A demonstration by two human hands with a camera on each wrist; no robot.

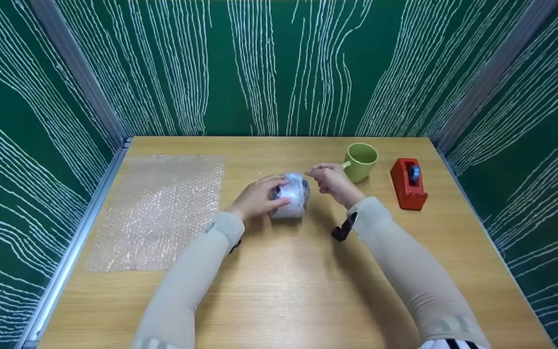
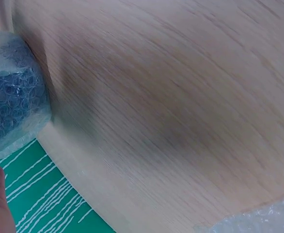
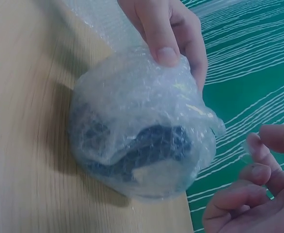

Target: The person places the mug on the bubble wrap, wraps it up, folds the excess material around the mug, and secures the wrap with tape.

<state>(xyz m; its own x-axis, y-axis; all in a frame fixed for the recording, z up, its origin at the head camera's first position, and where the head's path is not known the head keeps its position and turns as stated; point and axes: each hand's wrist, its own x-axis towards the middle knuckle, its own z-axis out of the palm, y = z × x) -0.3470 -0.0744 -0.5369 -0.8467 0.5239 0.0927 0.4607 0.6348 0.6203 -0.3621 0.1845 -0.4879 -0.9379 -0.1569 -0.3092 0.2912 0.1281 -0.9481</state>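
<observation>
Wooden tabletop [image 1: 269,291] bears a bubble-wrapped bundle [image 1: 292,196] — rounded, dark inside.

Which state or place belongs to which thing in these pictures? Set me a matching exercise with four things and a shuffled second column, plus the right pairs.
Things:
1. bubble-wrapped bundle
2. mug
3. tape dispenser
4. bubble wrap sheet

States and places:
A. red, farthest right of the four
B. lying flat on the left side of the table
C. gripped by the left hand
D. green and standing upright

Right pairs: 1-C, 2-D, 3-A, 4-B
</observation>
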